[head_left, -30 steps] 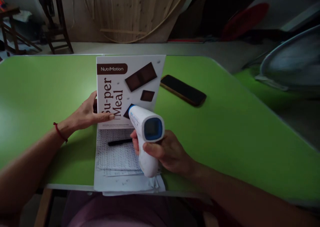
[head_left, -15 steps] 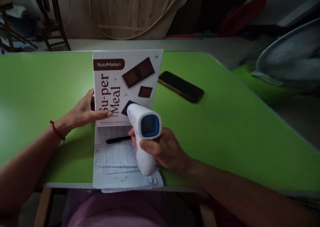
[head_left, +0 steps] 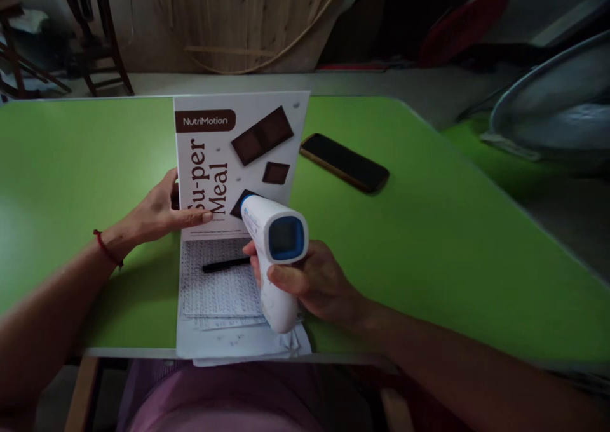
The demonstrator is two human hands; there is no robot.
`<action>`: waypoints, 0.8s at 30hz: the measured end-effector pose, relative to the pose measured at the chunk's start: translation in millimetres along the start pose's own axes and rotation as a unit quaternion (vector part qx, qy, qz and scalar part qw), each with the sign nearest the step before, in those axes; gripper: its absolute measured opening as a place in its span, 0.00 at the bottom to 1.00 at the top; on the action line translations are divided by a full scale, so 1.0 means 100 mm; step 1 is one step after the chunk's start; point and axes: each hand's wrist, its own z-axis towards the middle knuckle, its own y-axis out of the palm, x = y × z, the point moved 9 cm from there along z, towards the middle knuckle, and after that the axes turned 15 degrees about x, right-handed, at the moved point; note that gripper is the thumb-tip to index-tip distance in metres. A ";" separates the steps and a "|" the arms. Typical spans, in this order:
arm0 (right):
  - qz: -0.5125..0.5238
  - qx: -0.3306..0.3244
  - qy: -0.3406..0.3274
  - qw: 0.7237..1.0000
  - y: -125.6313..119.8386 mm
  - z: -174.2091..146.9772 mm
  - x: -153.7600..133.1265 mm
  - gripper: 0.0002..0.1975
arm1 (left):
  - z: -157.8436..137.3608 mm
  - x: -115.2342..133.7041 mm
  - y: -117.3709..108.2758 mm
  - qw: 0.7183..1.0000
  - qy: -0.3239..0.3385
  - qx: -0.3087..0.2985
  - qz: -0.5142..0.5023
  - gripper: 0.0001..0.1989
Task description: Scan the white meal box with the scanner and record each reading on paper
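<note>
My left hand (head_left: 162, 209) grips the left side of a white and brown NutriMotion box (head_left: 260, 175), thumb on its front and the other fingers behind it, partly hidden. The box stands tilted on the table, its printed face toward me. Wrapped round the handle of a white infrared thermometer (head_left: 279, 286) is my right hand (head_left: 319, 279). The thermometer's blue-rimmed screen faces me, and its nose points at the lower part of the box, close to a printed chocolate piece. Below the box, a black pen (head_left: 223, 265) lies on handwritten papers (head_left: 214, 292).
A dark phone (head_left: 345, 162) in a brown case lies right of the box on the green table (head_left: 452, 248). Beyond the table stand a dark wooden chair (head_left: 100, 51) at the left and a large round grey-rimmed object (head_left: 557, 108) at the right.
The box has shifted very slightly left and up in view. Both hands keep their grips, and the thermometer stays aimed at the box.
</note>
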 end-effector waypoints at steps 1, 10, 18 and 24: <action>0.001 -0.001 0.000 1.000 0.00 0.00 0.00 0.16 | 0.00 0.00 0.00 1.000 0.000 0.001 0.002 0.35; 0.004 -0.012 -0.008 1.000 0.00 0.00 -0.01 0.15 | -0.01 0.02 0.00 1.000 0.008 0.000 0.001 0.34; 0.005 -0.013 -0.001 1.000 0.02 0.00 0.00 0.16 | -0.01 0.02 0.00 1.000 0.007 -0.005 0.003 0.34; 0.001 -0.012 0.003 1.000 0.02 0.01 0.01 0.16 | -0.02 0.02 0.02 1.000 -0.003 -0.009 -0.006 0.38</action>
